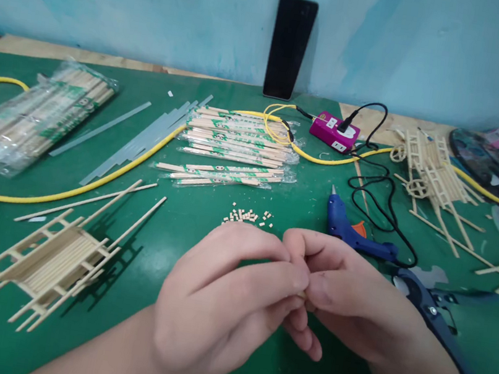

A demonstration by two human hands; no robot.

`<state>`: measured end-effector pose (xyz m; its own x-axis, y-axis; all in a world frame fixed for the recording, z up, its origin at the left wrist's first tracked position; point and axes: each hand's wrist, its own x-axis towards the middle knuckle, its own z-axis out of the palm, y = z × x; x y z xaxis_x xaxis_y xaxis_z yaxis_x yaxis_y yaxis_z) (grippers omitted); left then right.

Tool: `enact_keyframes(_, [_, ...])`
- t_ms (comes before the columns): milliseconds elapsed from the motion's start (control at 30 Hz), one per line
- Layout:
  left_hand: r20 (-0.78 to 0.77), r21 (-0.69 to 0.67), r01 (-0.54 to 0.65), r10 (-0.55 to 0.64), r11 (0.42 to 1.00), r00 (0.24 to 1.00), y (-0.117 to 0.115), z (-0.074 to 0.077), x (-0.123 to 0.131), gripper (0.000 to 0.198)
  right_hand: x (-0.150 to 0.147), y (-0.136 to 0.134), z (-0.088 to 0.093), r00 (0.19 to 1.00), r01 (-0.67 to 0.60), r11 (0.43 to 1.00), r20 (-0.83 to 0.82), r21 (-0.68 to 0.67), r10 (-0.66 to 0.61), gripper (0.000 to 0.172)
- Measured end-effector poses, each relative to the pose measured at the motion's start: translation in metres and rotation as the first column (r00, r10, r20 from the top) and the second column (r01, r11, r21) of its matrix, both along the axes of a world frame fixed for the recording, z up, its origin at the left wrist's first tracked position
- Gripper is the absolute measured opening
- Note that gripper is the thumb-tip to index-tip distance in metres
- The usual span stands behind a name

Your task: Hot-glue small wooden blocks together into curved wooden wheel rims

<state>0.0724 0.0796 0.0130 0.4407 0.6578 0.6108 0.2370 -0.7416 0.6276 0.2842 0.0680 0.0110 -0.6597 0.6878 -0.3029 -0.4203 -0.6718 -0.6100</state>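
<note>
My left hand (233, 294) and my right hand (342, 288) meet over the front middle of the table, fingertips pinched together. A sliver of something pale shows between them, but the fingers hide nearly all of it. Just beyond my hands lies a scatter of tiny cut wooden bits (248, 215). To the left stands a small cart-like frame built of wooden sticks (58, 258), with two long shafts pointing away. A blue glue gun (356, 228) with an orange trigger lies beyond my right hand. Dark-handled cutters (432, 311) rest partly behind my right wrist.
Wrapped chopsticks (238, 138) lie mid-table, beside clear glue sticks (144, 137) and a larger chopstick pack (39, 115). A yellow cable (132, 185) crosses the table to a purple power strip (334, 132). A phone (290, 49) leans on the wall. More stick models (437, 168) stand right.
</note>
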Motion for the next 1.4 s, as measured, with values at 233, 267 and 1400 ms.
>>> enact_keyframes(233, [0.051, -0.051, -0.028, 0.03, 0.998, 0.998, -0.005, -0.003, 0.001, 0.024, -0.005, -0.001, 0.002, 1.0, -0.012, 0.998, 0.003, -0.066, 0.012, 0.032])
enact_keyframes(267, [0.058, -0.058, -0.03, 0.034, 0.998, 0.998, -0.006, -0.004, 0.002, 0.024, -0.005, -0.001, 0.002, 1.0, -0.013, 0.998, 0.002, -0.069, 0.013, 0.031])
enact_keyframes(1400, [0.287, -0.212, -0.032, 0.094, 0.977, 0.953, -0.005, -0.006, 0.011, 0.026, -0.02, -0.013, 0.021, 0.695, 0.275, 0.756, 0.421, 0.594, -0.584, 0.015])
